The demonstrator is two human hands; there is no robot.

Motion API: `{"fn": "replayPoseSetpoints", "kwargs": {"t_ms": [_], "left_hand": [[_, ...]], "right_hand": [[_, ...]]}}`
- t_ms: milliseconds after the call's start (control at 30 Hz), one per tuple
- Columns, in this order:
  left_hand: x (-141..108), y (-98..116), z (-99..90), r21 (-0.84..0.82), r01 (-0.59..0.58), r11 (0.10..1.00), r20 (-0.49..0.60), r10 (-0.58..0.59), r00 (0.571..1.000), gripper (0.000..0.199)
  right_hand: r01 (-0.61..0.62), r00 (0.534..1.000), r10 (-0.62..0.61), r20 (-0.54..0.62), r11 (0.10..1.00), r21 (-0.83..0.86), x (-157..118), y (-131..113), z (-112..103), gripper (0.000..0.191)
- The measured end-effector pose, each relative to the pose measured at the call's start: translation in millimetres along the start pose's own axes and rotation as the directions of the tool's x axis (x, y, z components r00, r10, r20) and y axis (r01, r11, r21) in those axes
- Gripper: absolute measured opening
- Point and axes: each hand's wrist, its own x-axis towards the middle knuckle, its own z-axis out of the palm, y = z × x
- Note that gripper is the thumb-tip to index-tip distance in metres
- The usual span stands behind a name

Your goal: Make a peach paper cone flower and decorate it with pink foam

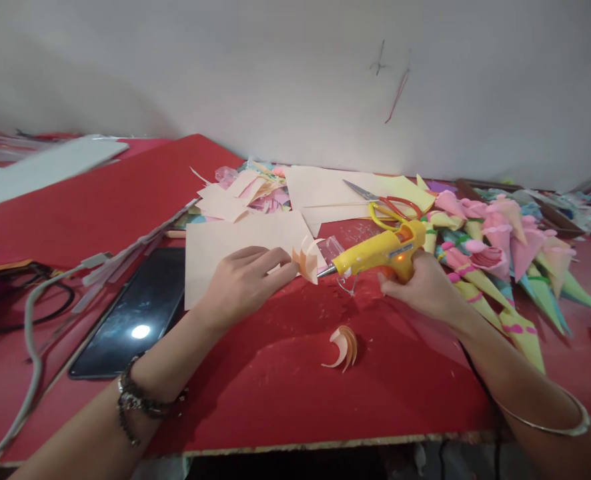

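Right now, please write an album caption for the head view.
Left hand holds curled peach paper; right hand holds yellow glue gun nearby.

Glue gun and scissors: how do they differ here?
The glue gun is held in the right hand; the scissors lie on pale paper. The glue gun's body is mostly yellow; the scissors have one yellow and one orange-red handle. Both have some yellow and a pointed metal end.

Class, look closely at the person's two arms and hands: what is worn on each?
The left hand is bare, with a dark, beaded-looking bracelet and dangling end at the wrist. The right hand is bare too; a thin, silvery bangle circles that forearm. No sleeves show.
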Motion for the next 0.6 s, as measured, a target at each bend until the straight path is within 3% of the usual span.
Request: {"fn": "replayPoseSetpoints", "kwargs": {"t_ms": [233, 600], "left_hand": [[-1.0, -0.8, 2.0, -0.004, 0.005, 1.0, -0.011, -0.005, 1.0, 0.016], [-0.9, 0.3, 1.3, -0.017, -0.008, 1.0, -0.009, 0.008, 1.0, 0.013]], "right_hand": [[0.038, 0.999, -0.038, -0.001, 0.997, -0.064, 1.9, 4.7, 0.0, 0.012], [0.047, 0.999, -0.047, 0.021, 0.999, 0.019, 2.6, 11.2, 1.9, 0.008]]}}
